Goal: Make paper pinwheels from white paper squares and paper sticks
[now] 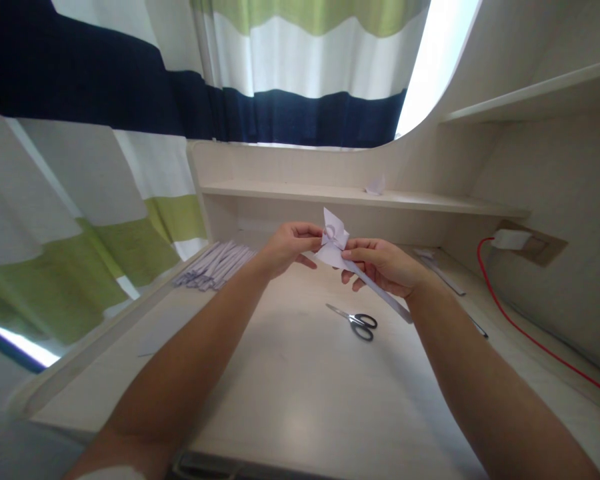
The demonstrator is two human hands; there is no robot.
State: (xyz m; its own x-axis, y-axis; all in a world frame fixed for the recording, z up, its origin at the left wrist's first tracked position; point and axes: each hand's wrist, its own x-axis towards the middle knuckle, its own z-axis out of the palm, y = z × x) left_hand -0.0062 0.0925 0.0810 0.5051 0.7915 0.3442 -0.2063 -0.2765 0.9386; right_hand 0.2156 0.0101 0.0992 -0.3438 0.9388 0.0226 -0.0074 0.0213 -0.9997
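Note:
Above the desk I hold a white folded paper flower (334, 233) between both hands. My left hand (293, 248) pinches its left side with thumb and fingers. On the right, my right hand (380, 263) grips the lower part, where the petals meet a long flat paper strip (380, 292). That strip slants down to the right, passing in front of my right palm and wrist. Below the hands, scissors (357, 321) with black handles lie on the desk, touched by neither hand.
A pile of white paper strips (215, 265) lies at the desk's left back. A folded paper piece (375, 185) sits on the low shelf (300, 193). At right, a red cable (510, 313) runs from a white plug (511, 239). Curtains (300, 113) hang behind.

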